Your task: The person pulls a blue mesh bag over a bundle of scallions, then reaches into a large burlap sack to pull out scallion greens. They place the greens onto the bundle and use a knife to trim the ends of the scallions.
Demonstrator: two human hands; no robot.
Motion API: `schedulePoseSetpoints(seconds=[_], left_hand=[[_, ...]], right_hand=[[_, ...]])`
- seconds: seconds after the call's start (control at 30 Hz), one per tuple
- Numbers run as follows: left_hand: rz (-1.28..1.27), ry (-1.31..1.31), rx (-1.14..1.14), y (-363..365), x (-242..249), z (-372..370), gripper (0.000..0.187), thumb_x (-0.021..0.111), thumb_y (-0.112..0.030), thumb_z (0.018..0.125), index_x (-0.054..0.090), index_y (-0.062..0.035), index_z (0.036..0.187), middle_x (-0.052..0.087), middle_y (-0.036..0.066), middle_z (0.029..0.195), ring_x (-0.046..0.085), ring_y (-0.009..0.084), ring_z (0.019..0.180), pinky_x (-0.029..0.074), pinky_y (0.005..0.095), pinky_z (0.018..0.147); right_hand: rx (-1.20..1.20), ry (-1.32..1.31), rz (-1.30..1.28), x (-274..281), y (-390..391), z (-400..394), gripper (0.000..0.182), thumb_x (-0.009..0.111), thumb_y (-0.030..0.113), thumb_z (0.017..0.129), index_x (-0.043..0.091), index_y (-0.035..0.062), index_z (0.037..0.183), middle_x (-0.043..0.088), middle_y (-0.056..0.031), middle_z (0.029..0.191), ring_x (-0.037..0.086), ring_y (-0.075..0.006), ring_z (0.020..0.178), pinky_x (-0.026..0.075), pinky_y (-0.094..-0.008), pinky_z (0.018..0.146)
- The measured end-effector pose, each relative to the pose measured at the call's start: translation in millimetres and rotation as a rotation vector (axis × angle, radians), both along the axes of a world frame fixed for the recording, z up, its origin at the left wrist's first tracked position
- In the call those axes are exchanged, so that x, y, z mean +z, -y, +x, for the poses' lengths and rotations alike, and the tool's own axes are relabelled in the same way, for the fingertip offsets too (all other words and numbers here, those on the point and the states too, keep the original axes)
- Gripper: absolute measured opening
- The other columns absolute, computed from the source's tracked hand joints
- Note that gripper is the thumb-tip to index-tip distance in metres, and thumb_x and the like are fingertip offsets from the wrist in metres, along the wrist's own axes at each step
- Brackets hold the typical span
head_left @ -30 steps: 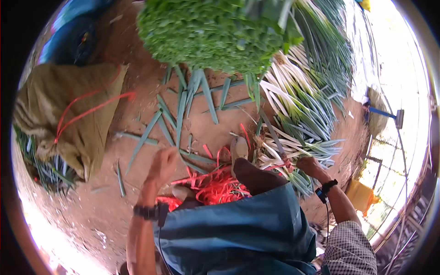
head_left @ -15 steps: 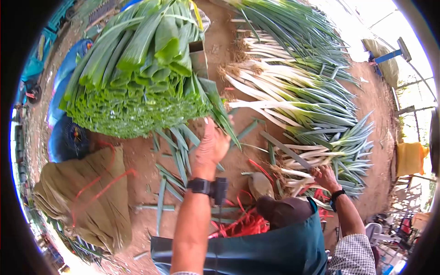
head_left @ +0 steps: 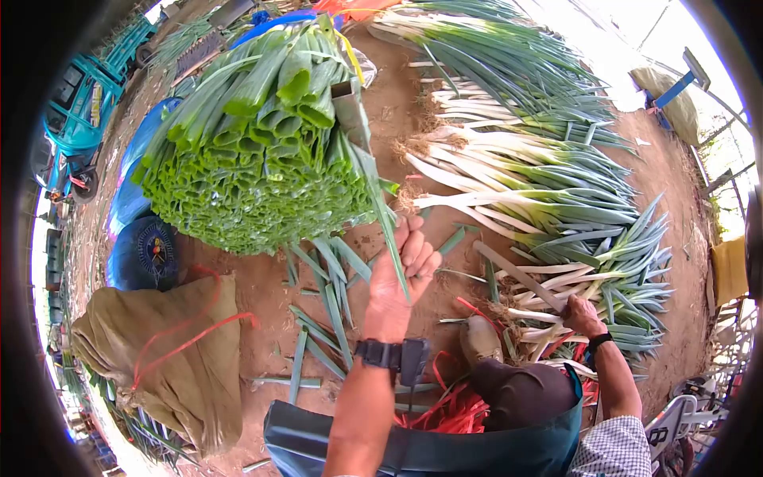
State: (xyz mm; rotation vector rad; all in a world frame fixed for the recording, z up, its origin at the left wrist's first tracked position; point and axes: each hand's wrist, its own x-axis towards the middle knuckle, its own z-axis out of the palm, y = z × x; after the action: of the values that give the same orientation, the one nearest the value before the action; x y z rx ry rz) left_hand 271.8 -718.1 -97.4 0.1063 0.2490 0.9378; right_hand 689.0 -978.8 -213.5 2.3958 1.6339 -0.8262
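A large bundle of cut leeks (head_left: 262, 183) stands at upper left, trimmed green ends facing me and a loose strip of leaf hanging at its right side. My left hand (head_left: 404, 266) is at the bundle's lower right corner, palm up and fingers curled. The hanging leek leaf (head_left: 389, 226) crosses its palm; the exact grip is partly hidden. In my right hand (head_left: 584, 316) is a long-bladed knife (head_left: 520, 277), its blade pointing up and left over the lower leeks. Rows of loose leeks (head_left: 524, 175) lie on the ground at right, roots to the left.
Cut leaf pieces (head_left: 334, 278) litter the soil below the bundle. A brown cloth (head_left: 175, 358) with red string lies at left, beside a blue round object (head_left: 155, 250). Red ribbon (head_left: 445, 413) lies by my knee. A teal vehicle (head_left: 87, 119) stands far left.
The view has shifted, moving the scene slightly right and down. My left hand has turned palm up, with its fingers curled by the hanging leaf. The right hand still holds the knife.
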Motion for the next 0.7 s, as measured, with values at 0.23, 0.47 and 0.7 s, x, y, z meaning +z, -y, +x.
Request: schedulePoseSetpoints(seconds=[0.23, 0.47, 0.7], left_hand=[[-0.175, -0.461, -0.004, -0.4, 17.1, -61.4, 0.05, 0.047, -0.054, 0.101, 0.061, -0.0091, 0.118, 0.06, 0.0, 0.08, 0.052, 0.0131, 0.068, 0.041, 0.0279, 0.058], [0.219, -0.438, -0.093, -27.3, 4.3, -29.6, 0.026, 0.067, -0.03, 0.096, 0.064, -0.0126, 0.115, 0.068, 0.004, 0.109, 0.065, 0.02, 0.102, 0.049, 0.0389, 0.097], [0.133, -0.766, -0.067, -20.8, 12.4, -29.1, 0.024, 0.072, -0.021, 0.092, 0.066, -0.0074, 0.11, 0.068, 0.001, 0.097, 0.064, 0.0129, 0.089, 0.054, 0.0326, 0.079]], right_hand=[[-0.152, -0.084, 0.279, 11.5, 44.5, -8.4, 0.024, 0.066, -0.001, 0.069, 0.055, 0.0013, 0.091, 0.061, -0.0218, 0.075, 0.063, -0.0399, 0.075, 0.049, -0.0457, 0.067], [-0.392, -0.072, 0.446, 82.8, 84.6, -44.8, 0.022, 0.069, 0.006, 0.072, 0.054, 0.002, 0.088, 0.06, -0.0102, 0.069, 0.056, -0.023, 0.059, 0.045, -0.0396, 0.057], [-0.633, -0.254, 0.597, 103.8, 57.7, -49.3, 0.015, 0.07, 0.012, 0.082, 0.06, 0.0032, 0.075, 0.052, 0.0042, 0.064, 0.045, -0.0061, 0.06, 0.037, -0.0267, 0.053]])
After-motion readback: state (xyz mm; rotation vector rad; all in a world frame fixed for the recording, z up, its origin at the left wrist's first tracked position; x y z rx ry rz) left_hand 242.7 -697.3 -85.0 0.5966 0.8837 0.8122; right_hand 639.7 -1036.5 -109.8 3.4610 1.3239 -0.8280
